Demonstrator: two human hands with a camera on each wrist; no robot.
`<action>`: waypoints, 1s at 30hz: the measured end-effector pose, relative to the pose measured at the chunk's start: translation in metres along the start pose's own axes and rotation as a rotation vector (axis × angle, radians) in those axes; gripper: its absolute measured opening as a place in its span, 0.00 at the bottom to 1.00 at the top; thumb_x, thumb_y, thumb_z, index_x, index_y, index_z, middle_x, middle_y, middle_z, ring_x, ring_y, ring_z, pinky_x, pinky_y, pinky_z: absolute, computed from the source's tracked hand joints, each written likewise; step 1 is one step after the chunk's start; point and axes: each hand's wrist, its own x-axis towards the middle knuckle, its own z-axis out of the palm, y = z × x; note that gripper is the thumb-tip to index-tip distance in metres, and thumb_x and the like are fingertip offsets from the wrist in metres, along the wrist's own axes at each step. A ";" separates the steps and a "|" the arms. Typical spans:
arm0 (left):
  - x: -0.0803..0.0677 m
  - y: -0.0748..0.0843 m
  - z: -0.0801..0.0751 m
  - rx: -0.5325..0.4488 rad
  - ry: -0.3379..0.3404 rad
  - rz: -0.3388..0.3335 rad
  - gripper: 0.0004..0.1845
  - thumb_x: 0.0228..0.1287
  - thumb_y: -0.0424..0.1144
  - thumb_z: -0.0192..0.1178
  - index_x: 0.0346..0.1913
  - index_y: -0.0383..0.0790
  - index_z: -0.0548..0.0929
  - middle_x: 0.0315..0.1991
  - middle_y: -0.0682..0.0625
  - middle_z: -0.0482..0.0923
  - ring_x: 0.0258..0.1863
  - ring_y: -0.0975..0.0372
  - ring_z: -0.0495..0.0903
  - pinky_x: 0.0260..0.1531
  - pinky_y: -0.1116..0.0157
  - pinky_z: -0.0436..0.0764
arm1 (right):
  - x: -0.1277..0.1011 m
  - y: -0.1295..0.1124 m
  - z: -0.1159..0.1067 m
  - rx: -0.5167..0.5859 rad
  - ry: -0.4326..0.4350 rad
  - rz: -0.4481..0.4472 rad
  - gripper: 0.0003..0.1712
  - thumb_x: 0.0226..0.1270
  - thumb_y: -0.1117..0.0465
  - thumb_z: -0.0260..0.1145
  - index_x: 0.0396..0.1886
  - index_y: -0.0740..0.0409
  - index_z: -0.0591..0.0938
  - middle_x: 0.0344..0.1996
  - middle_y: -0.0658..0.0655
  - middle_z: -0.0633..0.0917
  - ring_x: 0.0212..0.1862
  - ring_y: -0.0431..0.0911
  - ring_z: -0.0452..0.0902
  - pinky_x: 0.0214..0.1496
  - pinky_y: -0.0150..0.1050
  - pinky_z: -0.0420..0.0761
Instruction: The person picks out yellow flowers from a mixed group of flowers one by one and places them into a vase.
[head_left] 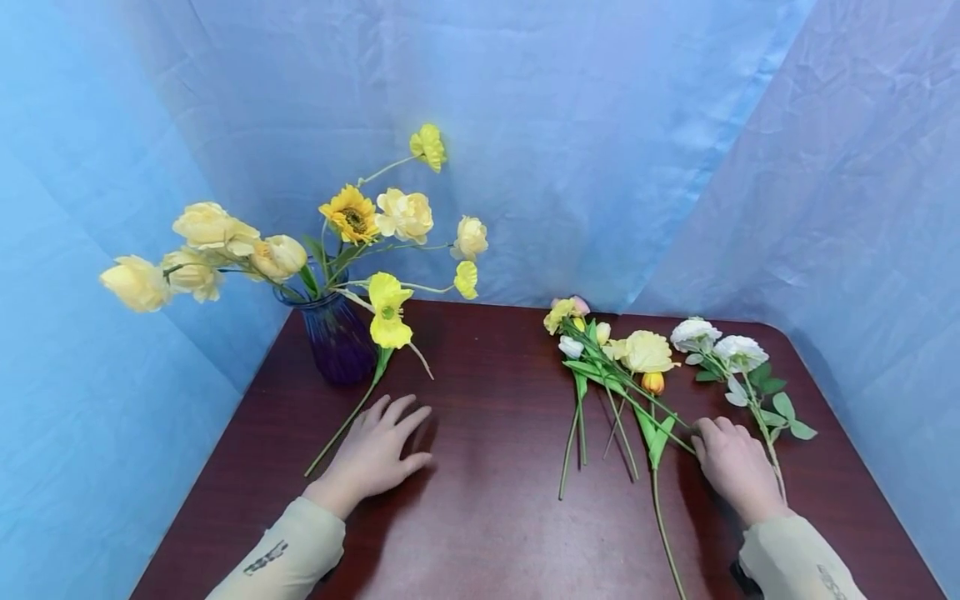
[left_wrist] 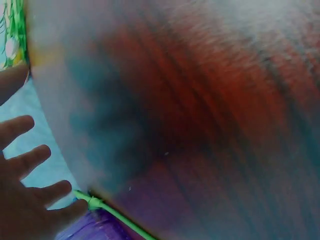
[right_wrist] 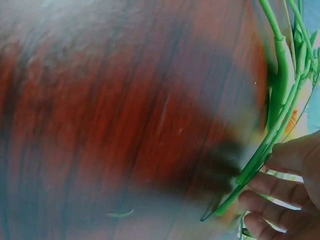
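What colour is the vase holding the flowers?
Dark purple-blue ribbed glass vase, seen best in the head view.

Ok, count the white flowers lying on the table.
3: two large white blooms at the right, one small white bud in the middle bunch. Others may be hidden.

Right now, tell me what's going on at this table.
A person is working with artificial flowers on a dark wooden table. The left hand lies flat with fingers spread beside a loose yellow flower whose stem leans by the purple vase, which already holds yellow blooms. The right hand rests on the stems of a pile of loose flowers, fingers at the green stems; whether it grips one is unclear.
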 end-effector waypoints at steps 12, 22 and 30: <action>-0.010 0.002 0.014 -0.015 -0.206 -0.033 0.46 0.58 0.66 0.69 0.77 0.55 0.67 0.80 0.45 0.57 0.77 0.34 0.53 0.68 0.31 0.58 | 0.004 -0.003 -0.005 -0.028 0.175 -0.088 0.14 0.60 0.68 0.71 0.22 0.56 0.74 0.16 0.51 0.73 0.18 0.49 0.69 0.21 0.48 0.68; -0.011 0.000 0.016 -0.003 -0.204 -0.025 0.46 0.58 0.68 0.67 0.77 0.55 0.67 0.80 0.46 0.57 0.77 0.35 0.53 0.68 0.32 0.58 | -0.002 -0.049 -0.032 0.125 0.228 -0.097 0.11 0.66 0.67 0.67 0.28 0.51 0.74 0.15 0.44 0.68 0.16 0.38 0.58 0.19 0.37 0.60; -0.012 0.000 0.017 -0.013 -0.210 -0.034 0.46 0.59 0.67 0.67 0.78 0.55 0.67 0.80 0.46 0.56 0.78 0.35 0.52 0.69 0.32 0.57 | -0.009 -0.107 -0.038 0.193 0.139 -0.049 0.06 0.67 0.65 0.68 0.33 0.53 0.78 0.13 0.45 0.69 0.16 0.41 0.61 0.18 0.40 0.62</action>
